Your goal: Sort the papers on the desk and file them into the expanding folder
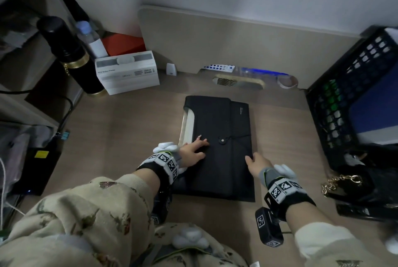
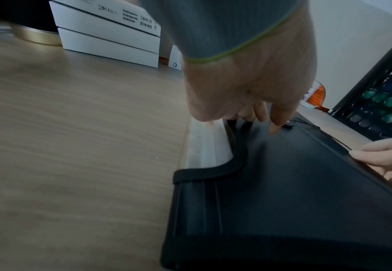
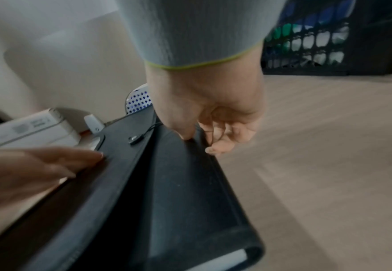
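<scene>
— Black was the folder [image 1: 219,148], and the left hand [image 1: 192,150] lay on it. Fingers spread and fairly straight, pressing the flap near the left edge, just beside the round button clasp [image 1: 221,141]. It gripped nothing.

— And the right hand [image 1: 257,164]?

— At the folder's right edge. In the right wrist view the thumb sat on top of the edge and the fingers [image 3: 215,149] curled down past it, so it pinched that edge.

— Where did the folder lie?

— Flat on the wooden desk [image 1: 133,120], about the middle, flap closed, a thin cord running from the clasp toward the right side. A pale strip [image 1: 188,125] showed along its left side under the curved flap edge; I could not tell whether that was paper or the pockets.

— What stood around it?

— White boxes [image 1: 127,72] stacked at the back left, a black flask [image 1: 69,55] with gold bands beside them, then a water bottle [image 1: 91,37] and a red box [image 1: 125,43] behind. A black mesh crate [image 1: 353,98] sat on the right, well apart from the folder, with a gold chain [image 1: 342,181] lying near its front corner.
</scene>
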A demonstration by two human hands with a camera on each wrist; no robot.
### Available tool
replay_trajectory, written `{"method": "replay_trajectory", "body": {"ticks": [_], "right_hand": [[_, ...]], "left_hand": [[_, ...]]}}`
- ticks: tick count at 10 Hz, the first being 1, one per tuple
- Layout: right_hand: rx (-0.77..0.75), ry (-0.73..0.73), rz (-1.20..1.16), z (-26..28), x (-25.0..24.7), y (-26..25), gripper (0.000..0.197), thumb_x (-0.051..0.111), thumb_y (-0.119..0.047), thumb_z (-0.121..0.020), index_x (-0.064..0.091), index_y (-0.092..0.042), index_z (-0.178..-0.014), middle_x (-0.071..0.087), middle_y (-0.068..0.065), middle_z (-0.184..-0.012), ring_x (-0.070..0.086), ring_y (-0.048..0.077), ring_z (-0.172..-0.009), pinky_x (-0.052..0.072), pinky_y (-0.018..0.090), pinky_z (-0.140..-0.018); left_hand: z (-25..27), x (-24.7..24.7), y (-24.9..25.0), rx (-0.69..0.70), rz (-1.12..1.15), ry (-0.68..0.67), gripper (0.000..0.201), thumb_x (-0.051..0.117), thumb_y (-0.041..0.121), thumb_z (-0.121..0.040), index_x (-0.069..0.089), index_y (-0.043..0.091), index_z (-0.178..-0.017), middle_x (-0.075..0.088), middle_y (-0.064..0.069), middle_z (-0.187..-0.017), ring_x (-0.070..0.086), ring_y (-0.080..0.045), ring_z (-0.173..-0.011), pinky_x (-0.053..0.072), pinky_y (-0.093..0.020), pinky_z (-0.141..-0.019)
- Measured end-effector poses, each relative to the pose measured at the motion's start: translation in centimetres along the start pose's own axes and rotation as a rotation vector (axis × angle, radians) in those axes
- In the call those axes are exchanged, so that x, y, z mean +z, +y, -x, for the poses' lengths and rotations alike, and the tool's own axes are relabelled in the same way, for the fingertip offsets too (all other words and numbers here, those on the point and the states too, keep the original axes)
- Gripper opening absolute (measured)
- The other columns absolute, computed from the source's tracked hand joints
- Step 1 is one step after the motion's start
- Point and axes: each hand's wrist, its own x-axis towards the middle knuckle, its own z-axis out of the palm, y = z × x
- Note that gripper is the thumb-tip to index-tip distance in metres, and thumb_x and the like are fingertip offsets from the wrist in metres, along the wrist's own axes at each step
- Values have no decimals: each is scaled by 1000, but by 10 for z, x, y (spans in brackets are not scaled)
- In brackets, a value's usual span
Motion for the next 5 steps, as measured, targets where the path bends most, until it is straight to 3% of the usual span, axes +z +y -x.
{"method": "replay_trajectory", "body": {"ticks": [2, 3, 4, 5], "right_hand": [[-17, -23, -18, 10, 0, -2, 42, 36, -33, -101, 45, -3, -128, 56, 18, -127, 54, 31, -116, 41, 31, -87], [-34, -47, -34, 14, 1, -2, 41, 38, -32, -100, 44, -5, -130, 62, 14, -114, 60, 29, -105, 42, 28, -79], [-60, -50, -101, 18, 1, -2, 41, 40, -28, -98, 41, -7, -134, 63, 9, -97, 67, 23, -82, 50, 29, -72], [-105, -10, -227, 22, -2, -3, 46, 43, -22, -97, 34, -10, -141, 58, 13, -123, 70, 25, -83, 54, 38, -87]], "left_hand": [[8, 2, -3, -24, 26, 12, 51, 49, 13, -98, 38, 26, -145, 18, 7, -160, 12, -9, -147, 8, -22, -115], [11, 1, -3, -66, 63, 20, 52, 49, 16, -97, 37, 27, -147, 18, 8, -160, 17, -10, -147, 12, -20, -113], [12, -1, -4, -54, 135, 27, 51, 48, 13, -98, 38, 23, -146, 31, 2, -156, 29, -13, -143, 21, -22, -113], [14, -7, 2, -3, 206, 96, 47, 47, 7, -98, 42, 18, -143, 46, -6, -147, 44, -17, -134, 35, -17, -99]]}}
